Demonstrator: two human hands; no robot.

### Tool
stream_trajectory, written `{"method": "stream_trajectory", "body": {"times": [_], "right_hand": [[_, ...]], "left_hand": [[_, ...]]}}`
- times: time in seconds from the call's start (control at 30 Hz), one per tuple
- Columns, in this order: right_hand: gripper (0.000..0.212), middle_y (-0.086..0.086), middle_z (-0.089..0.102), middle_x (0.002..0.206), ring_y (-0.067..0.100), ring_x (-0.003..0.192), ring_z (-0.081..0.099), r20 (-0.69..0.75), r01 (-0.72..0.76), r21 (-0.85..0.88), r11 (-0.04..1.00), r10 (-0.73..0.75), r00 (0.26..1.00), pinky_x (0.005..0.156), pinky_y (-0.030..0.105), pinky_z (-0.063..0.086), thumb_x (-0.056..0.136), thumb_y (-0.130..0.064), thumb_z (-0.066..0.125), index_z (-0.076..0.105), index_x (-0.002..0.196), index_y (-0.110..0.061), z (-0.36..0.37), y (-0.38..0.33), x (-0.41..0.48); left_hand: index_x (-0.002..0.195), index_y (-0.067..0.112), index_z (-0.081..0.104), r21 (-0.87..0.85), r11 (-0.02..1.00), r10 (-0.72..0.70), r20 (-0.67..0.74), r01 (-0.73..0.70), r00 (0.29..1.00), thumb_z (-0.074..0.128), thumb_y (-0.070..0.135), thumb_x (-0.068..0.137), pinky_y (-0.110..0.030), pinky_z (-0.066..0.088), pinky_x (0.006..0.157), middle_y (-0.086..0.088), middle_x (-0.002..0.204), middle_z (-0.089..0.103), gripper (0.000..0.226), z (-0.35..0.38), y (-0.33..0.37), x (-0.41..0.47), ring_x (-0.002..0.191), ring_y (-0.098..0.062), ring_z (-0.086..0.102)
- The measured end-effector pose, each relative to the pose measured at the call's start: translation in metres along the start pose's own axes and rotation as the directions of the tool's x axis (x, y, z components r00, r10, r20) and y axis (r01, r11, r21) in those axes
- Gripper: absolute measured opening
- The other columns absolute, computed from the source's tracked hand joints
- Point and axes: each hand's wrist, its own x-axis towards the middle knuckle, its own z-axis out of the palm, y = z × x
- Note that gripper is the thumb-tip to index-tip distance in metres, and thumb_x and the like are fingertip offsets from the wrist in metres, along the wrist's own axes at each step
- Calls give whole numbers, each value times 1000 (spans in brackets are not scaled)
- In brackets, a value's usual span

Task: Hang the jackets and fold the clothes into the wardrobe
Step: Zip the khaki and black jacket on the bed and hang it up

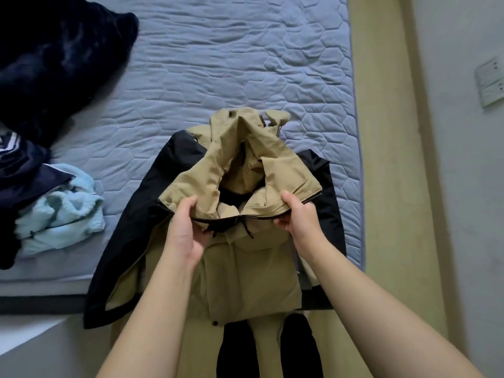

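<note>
Head view, lower centre: tan-and-black hooded padded jacket lies over the edge of the blue quilted bed, left hand and right hand each with grip clamped on its collar. Slick fabric and hanging weight could probably pull it free.

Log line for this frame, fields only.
left hand grips tan jacket collar | right hand grips collar | jacket at mattress edge | not yet hung

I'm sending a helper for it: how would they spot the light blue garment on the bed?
On the mattress, look to its left near edge. The blue garment lies crumpled there, partly under a navy garment. It is the only pale, fluffy piece among dark ones.
</note>
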Motion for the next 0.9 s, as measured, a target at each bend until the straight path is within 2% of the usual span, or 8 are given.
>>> {"method": "stream_trajectory", "body": {"times": [0.1, 0.23, 0.37, 0.43, 0.53, 0.63, 0.77, 0.9], "right_hand": [[21, 5, 69, 88, 14, 70, 66, 1, 78, -1, 997, -78, 997, 47, 23, 49, 92, -24, 59, 63, 103, -6, 9, -19, -33], [19, 2, 71, 90, 15, 79, 69, 34, 191, 23, 981, -192, 981, 54, 25, 53, 92, -25, 59, 65, 105, -11, 24, -72, -105], [10, 0, 74, 93, 21, 92, 70, 128, 249, 49, 967, -253, 959, 83, 37, 55, 87, -24, 66, 68, 96, -21, 28, -108, -192], [20, 6, 74, 98, 24, 93, 70, 197, 206, 111, 972, -225, 954, 81, 36, 56, 85, -22, 67, 68, 104, -15, 28, -115, -231], [22, 9, 72, 93, 20, 79, 72, 336, 196, 107, 975, -221, 916, 59, 28, 56, 85, -18, 65, 65, 106, -11, 26, -124, -283], [43, 10, 71, 91, 19, 74, 71, 506, 264, 21, 964, -238, 829, 56, 27, 54, 80, -27, 68, 58, 116, -7, 22, -134, -323], [59, 13, 71, 101, 30, 91, 70, 724, 378, -54, 924, -224, 652, 79, 44, 57, 66, -46, 71, 62, 114, -14, 9, -136, -377], [47, 12, 73, 88, 29, 81, 71, 870, 445, -40, 895, -188, 456, 63, 37, 57, 73, -42, 68, 62, 109, -13, -9, -123, -435]], "left_hand": [[115, 17, 61, 87, 988, 136, -82, -129, 987, 58, 27, 92, -31, 55, 71, -2, 102, 71, 25, -6, 17, -31, 89, -15, 69], [95, 23, 65, 142, 949, 298, -126, -280, 946, 58, 32, 93, -35, 56, 77, 2, 95, 72, 11, -11, 63, -112, 87, -14, 69], [92, 17, 62, -243, 938, 215, -158, -249, 964, 55, 24, 95, -34, 58, 56, -2, 79, 72, 10, -25, 102, -209, 74, -16, 68], [93, 14, 60, -464, 864, 161, -115, -197, 980, 52, 20, 96, -34, 59, 53, -5, 77, 71, 11, -35, 112, -259, 74, -18, 67], [97, 11, 60, -590, 775, 217, -89, -227, 972, 47, 21, 98, -29, 58, 54, -9, 81, 70, 16, -59, 107, -327, 74, -18, 67], [97, 9, 62, -689, 651, 336, -115, -319, 935, 46, 22, 99, -26, 58, 55, -9, 72, 73, 21, -78, 81, -391, 64, -16, 71], [94, 8, 64, -782, 426, 451, -252, -455, 856, 47, 26, 98, -26, 58, 55, -9, 76, 73, 25, -99, 30, -469, 65, -16, 71], [100, 6, 64, -798, 251, 518, -367, -548, 773, 45, 27, 97, -24, 57, 56, -11, 83, 74, 28, -119, -25, -535, 70, -16, 72]]}}
